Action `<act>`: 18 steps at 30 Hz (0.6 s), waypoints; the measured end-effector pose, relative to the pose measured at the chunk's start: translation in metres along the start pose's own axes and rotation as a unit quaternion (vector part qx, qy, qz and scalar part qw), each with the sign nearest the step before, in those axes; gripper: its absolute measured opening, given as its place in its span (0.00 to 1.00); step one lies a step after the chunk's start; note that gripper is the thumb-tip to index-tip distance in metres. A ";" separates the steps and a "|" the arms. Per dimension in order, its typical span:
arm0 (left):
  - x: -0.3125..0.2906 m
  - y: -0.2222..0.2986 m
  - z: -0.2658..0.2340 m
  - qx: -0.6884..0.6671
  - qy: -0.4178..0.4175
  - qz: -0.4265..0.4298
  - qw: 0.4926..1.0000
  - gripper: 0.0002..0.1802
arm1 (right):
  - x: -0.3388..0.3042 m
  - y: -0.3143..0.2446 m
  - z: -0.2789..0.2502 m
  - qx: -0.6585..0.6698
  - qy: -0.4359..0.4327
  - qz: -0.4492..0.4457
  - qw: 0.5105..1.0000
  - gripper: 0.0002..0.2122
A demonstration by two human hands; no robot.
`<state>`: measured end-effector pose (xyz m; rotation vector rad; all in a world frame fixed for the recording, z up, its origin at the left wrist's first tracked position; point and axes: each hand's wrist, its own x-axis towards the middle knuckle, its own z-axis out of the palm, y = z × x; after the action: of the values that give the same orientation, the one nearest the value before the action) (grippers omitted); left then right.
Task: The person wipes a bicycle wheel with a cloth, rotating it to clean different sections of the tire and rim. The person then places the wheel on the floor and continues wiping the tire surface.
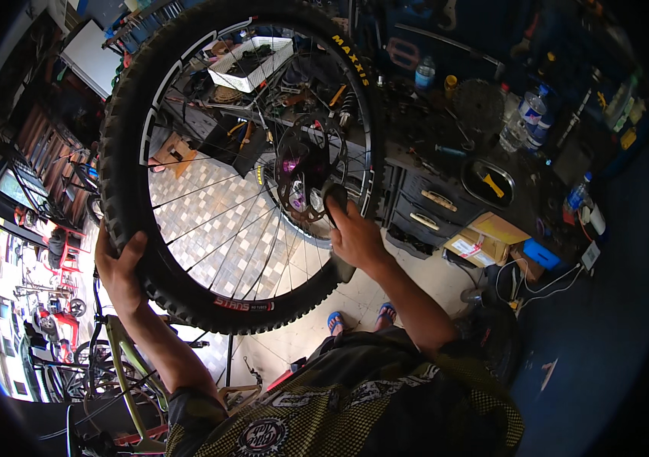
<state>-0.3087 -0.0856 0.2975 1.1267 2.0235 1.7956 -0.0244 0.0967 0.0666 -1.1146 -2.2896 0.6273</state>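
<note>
A large bicycle wheel with a knobby black tyre stands upright before me, filling the upper middle of the view. My left hand is closed round the tyre at its lower left, thumb on the near side. Thin dark spokes run from the rim to a hub with purple parts, where a disc brake rotor is mounted. Beside the rotor's lower right edge, my right hand grips a dark cloth, part of which hangs below the fingers. Whether the cloth touches the rotor is hard to tell.
Behind the wheel runs a cluttered dark workbench with a white basket, water bottles and drawers. An open cardboard box sits lower right near white cables. An olive-green bicycle frame stands at lower left, with more bikes beyond.
</note>
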 end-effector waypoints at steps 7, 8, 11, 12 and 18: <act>-0.002 0.007 0.005 -0.011 -0.021 0.008 1.000 0.38 | 0.039 -0.022 -0.039 -0.045 -0.011 0.039 0.998 0.35; -0.002 0.005 0.003 -0.009 -0.014 0.007 1.000 0.38 | 0.028 -0.030 -0.034 -0.055 -0.030 0.044 0.997 0.35; -0.003 -0.002 -0.003 -0.007 -0.016 0.004 1.000 0.39 | 0.015 -0.016 -0.020 -0.012 0.019 0.027 0.999 0.31; -0.006 -0.001 -0.002 -0.011 -0.018 0.011 1.000 0.40 | 0.020 -0.008 -0.024 0.012 0.046 0.008 0.999 0.31; -0.011 0.000 -0.001 -0.009 -0.005 0.010 1.000 0.44 | 0.041 0.003 -0.064 -0.136 0.047 -0.099 0.985 0.25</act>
<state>-0.3014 -0.0932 0.2946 1.1519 1.9933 1.8111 -0.0044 0.1436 0.1233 -0.9927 -2.4133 0.1842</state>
